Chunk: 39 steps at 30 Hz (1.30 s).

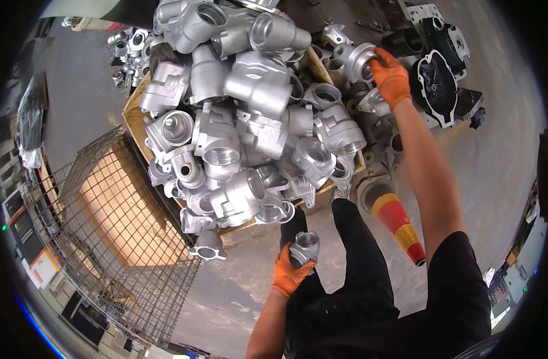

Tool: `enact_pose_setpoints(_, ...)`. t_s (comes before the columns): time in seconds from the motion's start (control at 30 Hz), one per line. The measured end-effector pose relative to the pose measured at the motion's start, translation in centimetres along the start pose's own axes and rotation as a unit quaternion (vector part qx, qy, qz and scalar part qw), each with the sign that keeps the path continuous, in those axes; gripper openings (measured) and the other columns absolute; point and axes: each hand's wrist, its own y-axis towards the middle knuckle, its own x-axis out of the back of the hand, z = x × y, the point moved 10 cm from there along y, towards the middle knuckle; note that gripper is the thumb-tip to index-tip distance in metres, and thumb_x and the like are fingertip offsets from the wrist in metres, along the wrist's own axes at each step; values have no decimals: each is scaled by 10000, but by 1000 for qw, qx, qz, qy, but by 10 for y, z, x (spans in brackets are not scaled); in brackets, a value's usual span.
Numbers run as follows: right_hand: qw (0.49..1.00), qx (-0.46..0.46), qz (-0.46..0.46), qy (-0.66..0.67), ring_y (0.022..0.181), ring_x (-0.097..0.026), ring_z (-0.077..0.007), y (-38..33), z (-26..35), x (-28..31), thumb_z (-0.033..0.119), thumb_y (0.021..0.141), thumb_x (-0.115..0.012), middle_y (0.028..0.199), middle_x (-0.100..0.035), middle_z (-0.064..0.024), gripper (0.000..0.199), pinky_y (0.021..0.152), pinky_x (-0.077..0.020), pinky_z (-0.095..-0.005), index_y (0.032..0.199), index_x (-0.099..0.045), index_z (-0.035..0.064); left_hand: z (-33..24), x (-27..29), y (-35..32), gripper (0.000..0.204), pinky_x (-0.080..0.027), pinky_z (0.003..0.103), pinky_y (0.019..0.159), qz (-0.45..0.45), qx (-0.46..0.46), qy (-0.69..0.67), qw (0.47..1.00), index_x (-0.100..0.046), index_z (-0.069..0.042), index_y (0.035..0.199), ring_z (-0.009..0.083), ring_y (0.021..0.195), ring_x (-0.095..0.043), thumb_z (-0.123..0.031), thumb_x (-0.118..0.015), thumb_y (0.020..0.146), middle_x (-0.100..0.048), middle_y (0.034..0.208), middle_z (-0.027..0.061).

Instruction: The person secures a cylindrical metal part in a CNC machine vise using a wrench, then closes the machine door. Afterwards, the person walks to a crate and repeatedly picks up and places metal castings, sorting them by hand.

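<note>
My left hand point(292, 273), in an orange glove, is closed around a small silver metal casting point(307, 240) with a round opening facing up. It holds the casting low in front of my legs, short of the heaped bin. Off to the far right my right hand point(391, 79), also gloved in orange, reaches out with its fingers hooked over the rim of a round silver casting point(361, 62). That piece lies among other parts beside the bin. Silver pipe-like castings point(259, 90) pile high above the edges of a wooden bin point(132, 112) between my hands.
A wire mesh cage point(115, 239) with a wooden board inside stands at the left. Black and silver housings point(436, 84) lie at the far right. On the floor near my right leg is a red and yellow cone point(399, 224). One casting point(208, 245) sits at the bin's near corner.
</note>
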Motion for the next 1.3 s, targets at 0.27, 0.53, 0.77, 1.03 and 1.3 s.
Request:
enact_pose_setpoints(0.27, 963, -102, 13, -250, 1292, -620, -404, 57, -45, -28, 462, 967, -532, 1372, -672, -212, 578, 1114, -469, -463, 1372, -669, 72, -7, -9, 6, 960, -503, 460, 1066, 19, -3, 3, 1000, -506, -23, 1469, 418, 1281, -606, -414, -910, 691, -605, 1368, 273)
enact_pose_setpoints(0.53, 935, -52, 350, -4, 1230, -661, -373, -87, 96, -88, 729, 880, -679, 1395, -653, -257, 983, 1064, -503, -384, 1435, -577, -75, 11, -6, 3, 1031, -497, 477, 1086, 6, 6, -26, 1000, -510, 2, 1476, 441, 1284, -605, -481, -945, 676, -614, 1378, 292)
enact_pose_setpoints(0.77, 901, -70, 308, 299, 1091, -676, -187, -108, 72, -116, 338, 972, -760, 1226, -714, -130, 605, 959, -534, -335, 1403, -603, -57, -6, -3, 7, 1060, -488, 484, 1099, 18, 3, -7, 1000, -476, -21, 1510, 449, 1310, -581, -483, -942, 678, -594, 1409, 287)
enact_pose_setpoints(1.03, 951, 178, 56, 248, 982, -654, -115, -93, 59, 2, 230, 1011, -717, 1036, -723, -21, 313, 866, -525, -273, 1235, -706, 12, -2, -2, 2, 1000, -500, 468, 1085, 20, -2, 0, 1000, -484, -30, 1500, 418, 1301, -599, -418, -923, 690, -593, 1390, 281)
enact_pose_setpoints(1.3, 980, 41, -42, -189, 1130, -683, -321, 40, -77, -8, 193, 1062, -511, 1180, -741, -139, 255, 969, -531, -413, 1160, -716, 77, 12, -4, 6, 1026, -488, 476, 1102, 22, 4, -21, 1000, -485, -29, 1503, 434, 1318, -579, -437, -931, 673, -589, 1409, 284)
